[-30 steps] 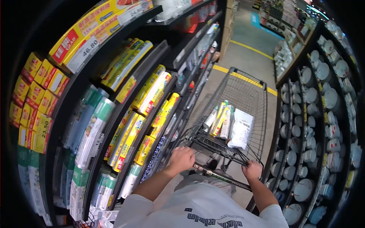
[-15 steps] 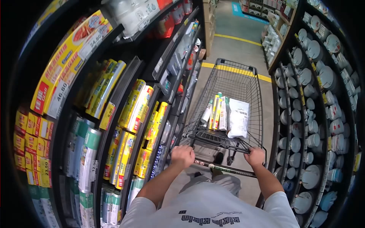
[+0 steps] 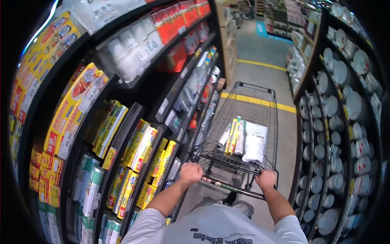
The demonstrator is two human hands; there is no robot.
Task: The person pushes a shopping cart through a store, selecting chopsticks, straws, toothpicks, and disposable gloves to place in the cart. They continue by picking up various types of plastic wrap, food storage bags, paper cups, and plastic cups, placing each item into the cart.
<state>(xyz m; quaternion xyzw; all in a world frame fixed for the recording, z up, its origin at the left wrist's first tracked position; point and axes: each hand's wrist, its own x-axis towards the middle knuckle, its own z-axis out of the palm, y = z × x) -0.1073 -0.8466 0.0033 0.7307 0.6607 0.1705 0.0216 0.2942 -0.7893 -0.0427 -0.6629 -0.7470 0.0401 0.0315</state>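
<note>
A black wire shopping cart stands in a store aisle in front of me. My left hand grips the left end of its handle bar. The bar's right end is held by my right hand. Inside the cart lie several long boxes of wrap and a white bag.
Shelves on the left hold yellow wrap boxes, rolls and white packs. Shelves on the right carry rows of white bowls and plates. A yellow floor line crosses the grey aisle ahead of the cart.
The cart and I have moved forward along the aisle. The view has tilted up, showing higher shelves on the left. Both hands stay on the handle bar.
</note>
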